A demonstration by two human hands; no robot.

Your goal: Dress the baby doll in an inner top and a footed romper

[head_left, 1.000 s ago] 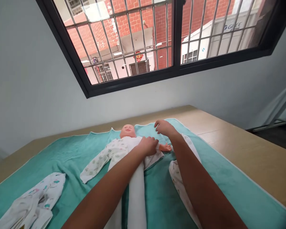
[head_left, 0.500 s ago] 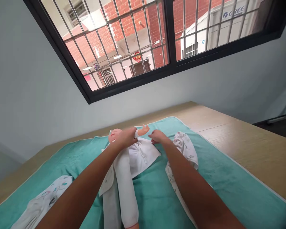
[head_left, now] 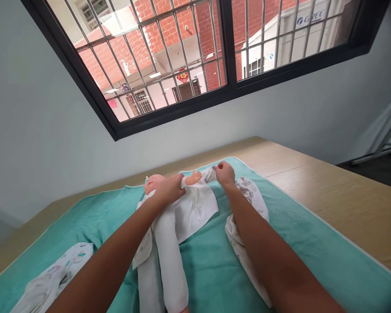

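A baby doll (head_left: 154, 182) with a white cloth body lies on its back on a teal towel (head_left: 211, 269). A white printed jacket (head_left: 195, 208) lies open around its torso. My left hand (head_left: 169, 190) is closed round the doll's upper arm and holds it raised, the small pink hand (head_left: 194, 177) pointing right. My right hand (head_left: 224, 173) pinches the cuff of the jacket's sleeve (head_left: 209, 174) just right of that pink hand. The doll's white legs (head_left: 169, 261) stretch toward me.
A second printed garment (head_left: 247, 204) lies under my right forearm. Another folded printed garment (head_left: 52, 282) sits at the towel's left front. The towel covers a wooden tabletop (head_left: 329, 195) set against a grey wall under a barred window (head_left: 195, 56).
My left hand went from the doll's chest to its arm and lifted it. My right hand moved up and took hold of the sleeve cuff. The view shifted left.
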